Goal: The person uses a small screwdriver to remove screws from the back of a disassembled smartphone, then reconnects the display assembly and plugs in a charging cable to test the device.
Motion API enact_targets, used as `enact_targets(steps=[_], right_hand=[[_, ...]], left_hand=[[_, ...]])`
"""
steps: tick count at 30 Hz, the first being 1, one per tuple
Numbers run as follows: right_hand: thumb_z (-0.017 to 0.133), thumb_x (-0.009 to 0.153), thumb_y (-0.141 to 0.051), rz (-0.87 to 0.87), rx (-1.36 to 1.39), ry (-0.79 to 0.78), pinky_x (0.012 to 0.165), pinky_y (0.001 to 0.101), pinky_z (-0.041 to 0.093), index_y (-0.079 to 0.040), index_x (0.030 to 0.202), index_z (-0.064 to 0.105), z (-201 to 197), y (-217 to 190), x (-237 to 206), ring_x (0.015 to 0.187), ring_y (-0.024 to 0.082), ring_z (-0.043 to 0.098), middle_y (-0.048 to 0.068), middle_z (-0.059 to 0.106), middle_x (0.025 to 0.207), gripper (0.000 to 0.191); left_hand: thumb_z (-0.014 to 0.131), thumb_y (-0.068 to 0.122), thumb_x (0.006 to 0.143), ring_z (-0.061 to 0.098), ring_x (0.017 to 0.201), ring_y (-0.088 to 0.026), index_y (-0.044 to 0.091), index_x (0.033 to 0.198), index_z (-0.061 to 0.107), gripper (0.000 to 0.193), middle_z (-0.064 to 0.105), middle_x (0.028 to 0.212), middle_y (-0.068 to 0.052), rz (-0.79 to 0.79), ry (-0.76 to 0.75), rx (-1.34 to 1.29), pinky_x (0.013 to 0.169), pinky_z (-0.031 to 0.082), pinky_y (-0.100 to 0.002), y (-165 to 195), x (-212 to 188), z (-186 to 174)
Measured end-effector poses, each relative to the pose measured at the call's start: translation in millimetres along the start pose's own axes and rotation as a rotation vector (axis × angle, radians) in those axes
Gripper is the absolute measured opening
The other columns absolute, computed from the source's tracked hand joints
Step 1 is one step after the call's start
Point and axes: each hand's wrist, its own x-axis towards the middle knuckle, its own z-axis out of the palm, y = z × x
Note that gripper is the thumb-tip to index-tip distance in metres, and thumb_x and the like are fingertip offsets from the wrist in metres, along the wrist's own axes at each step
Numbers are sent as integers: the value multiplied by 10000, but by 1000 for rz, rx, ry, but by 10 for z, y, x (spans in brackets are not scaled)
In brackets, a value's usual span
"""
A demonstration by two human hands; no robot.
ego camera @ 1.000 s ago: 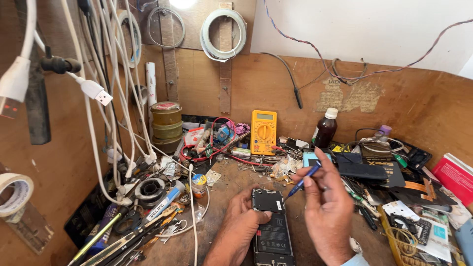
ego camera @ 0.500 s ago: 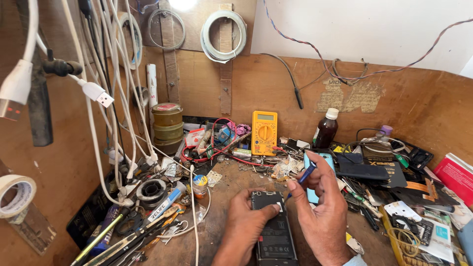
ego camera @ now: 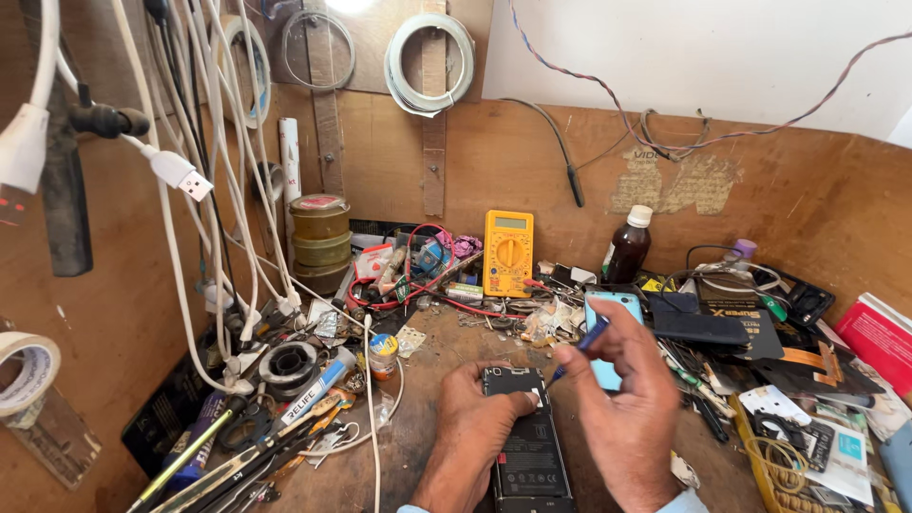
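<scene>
An opened black phone [ego camera: 528, 446] lies face down on the wooden bench [ego camera: 418, 418] at the bottom centre, its back cover off. My left hand [ego camera: 470, 432] grips the phone's left edge, thumb resting on its top. My right hand [ego camera: 622, 408] holds a small blue-handled screwdriver [ego camera: 581, 344], tip pointing down at the phone's top right corner. A light blue phone [ego camera: 610, 332] lies just behind my right hand.
A yellow multimeter [ego camera: 508, 252], a brown bottle [ego camera: 627, 247] and stacked tins [ego camera: 320, 242] stand at the back. White cables [ego camera: 218, 190] hang on the left. Solder reels, tools and tubes [ego camera: 285, 399] crowd the left; phone parts and a red box [ego camera: 879, 337] crowd the right.
My right hand has lowered the screwdriver from raised above the bench down to the phone's top right corner. My left hand stays on the phone.
</scene>
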Motion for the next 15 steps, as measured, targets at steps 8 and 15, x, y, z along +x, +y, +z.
enact_targets(steps=[8, 15], right_hand=[[621, 916, 72, -11, 43, -45, 881, 261, 561, -36, 1498, 461, -4, -47, 16, 947, 94, 668, 54, 687, 1034, 613], [569, 907, 145, 7, 66, -49, 884, 293, 575, -49, 1542, 411, 15, -61, 26, 936, 140, 674, 99, 678, 1026, 682]], left_hand=[[776, -87, 673, 728, 676, -207, -58, 1156, 646, 501, 754, 874, -140, 10, -4, 43, 584, 600, -323, -3, 3, -5], [778, -79, 668, 735, 680, -200, -55, 1163, 655, 511, 762, 872, -137, 19, -5, 70, 586, 604, -312, 8, 2, -5]])
